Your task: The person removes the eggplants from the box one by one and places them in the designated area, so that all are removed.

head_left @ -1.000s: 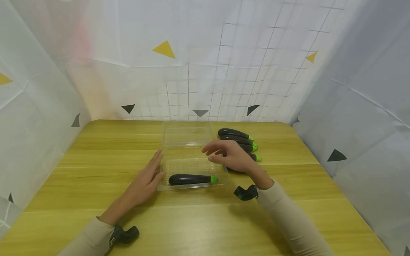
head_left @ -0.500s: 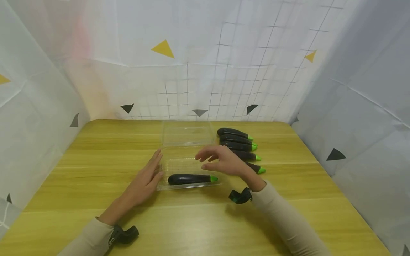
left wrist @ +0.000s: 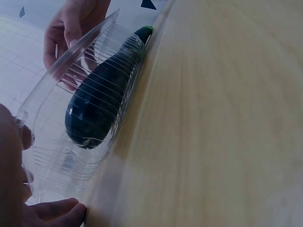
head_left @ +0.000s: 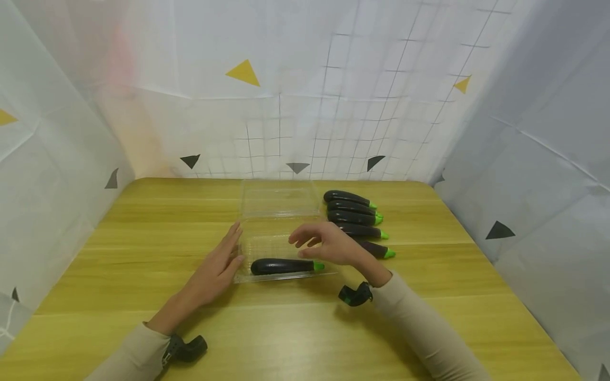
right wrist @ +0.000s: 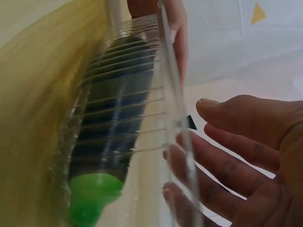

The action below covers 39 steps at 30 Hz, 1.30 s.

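An eggplant [head_left: 281, 266] with a green stem lies along the near side of a clear plastic clamshell container [head_left: 267, 245]. My left hand [head_left: 216, 270] rests against the container's left side, fingers straight, holding nothing. Over its right part hovers my right hand [head_left: 329, 242], palm down, fingers loosely bent and with nothing between them. In the right wrist view, the thumb and fingers [right wrist: 255, 111] are spread apart near the container's upper rim. From the left wrist, the dark eggplant [left wrist: 94, 104] shows through the ribbed wall.
The container's clear lid [head_left: 278, 201] lies folded back behind it. To the right, several more eggplants [head_left: 352, 218] lie in a row, stems pointing right, the nearest ones partly covered by my right hand. White sheeting [head_left: 295, 121] surrounds the wooden table [head_left: 286, 333].
My right hand has moved left and slightly nearer, away from the row of eggplants and over the container. My left hand stays in place.
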{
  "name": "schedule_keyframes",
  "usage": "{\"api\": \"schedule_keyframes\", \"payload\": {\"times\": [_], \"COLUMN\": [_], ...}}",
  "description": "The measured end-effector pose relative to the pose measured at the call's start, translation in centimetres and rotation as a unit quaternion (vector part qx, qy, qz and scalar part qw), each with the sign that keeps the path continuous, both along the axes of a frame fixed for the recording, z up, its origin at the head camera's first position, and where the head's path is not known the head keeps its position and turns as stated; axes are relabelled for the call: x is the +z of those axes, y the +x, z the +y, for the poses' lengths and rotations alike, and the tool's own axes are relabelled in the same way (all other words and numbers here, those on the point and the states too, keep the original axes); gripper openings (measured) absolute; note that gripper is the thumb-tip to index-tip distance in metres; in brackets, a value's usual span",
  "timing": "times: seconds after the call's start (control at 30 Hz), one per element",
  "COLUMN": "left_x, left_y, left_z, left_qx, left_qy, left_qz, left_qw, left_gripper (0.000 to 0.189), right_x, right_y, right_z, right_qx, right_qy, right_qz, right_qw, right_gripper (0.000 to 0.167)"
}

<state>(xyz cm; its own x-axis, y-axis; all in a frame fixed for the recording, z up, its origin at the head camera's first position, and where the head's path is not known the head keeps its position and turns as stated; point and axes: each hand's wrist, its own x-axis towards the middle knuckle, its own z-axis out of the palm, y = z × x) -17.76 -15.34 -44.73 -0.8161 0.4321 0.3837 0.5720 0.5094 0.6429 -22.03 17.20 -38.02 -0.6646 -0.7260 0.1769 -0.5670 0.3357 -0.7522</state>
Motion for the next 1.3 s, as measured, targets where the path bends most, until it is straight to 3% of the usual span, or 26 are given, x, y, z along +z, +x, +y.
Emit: {"api": "schedule_keyframes", "payload": {"times": [0.3,0.7,0.97,1.3], "left_x": [0.1,-0.1,-0.1,0.1], "left_y": [0.1,0.0,0.1,0.0], "left_z": [0.0,0.0,0.0,0.1], "left_qx": [0.003,0.000,0.000,-0.005], "left_qy": [0.000,0.006,0.007,0.008], "left_qz": [-0.004,-0.006,-0.009,-0.009], "left_qw": [1.0000,1.0000,0.9999,0.9999], "left_gripper": [0.067,0.064,0.064,0.064], "right_x": [-0.8,-1.1,-1.4,-1.5], "right_y": [-0.1,0.1,0.0,0.2], "right_z": [-0.5,-0.9,-1.1,-1.3], "right_qx": [0.022,0.027,0.039,0.056], "right_qy": [0.001,0.040,0.092,0.145], "right_qz": [-0.046,-0.056,-0.016,0.067], "right_qw": [0.9987,0.9973,0.9949,0.9855], "right_gripper": [0.032,0.039,0.039,0.037]}}
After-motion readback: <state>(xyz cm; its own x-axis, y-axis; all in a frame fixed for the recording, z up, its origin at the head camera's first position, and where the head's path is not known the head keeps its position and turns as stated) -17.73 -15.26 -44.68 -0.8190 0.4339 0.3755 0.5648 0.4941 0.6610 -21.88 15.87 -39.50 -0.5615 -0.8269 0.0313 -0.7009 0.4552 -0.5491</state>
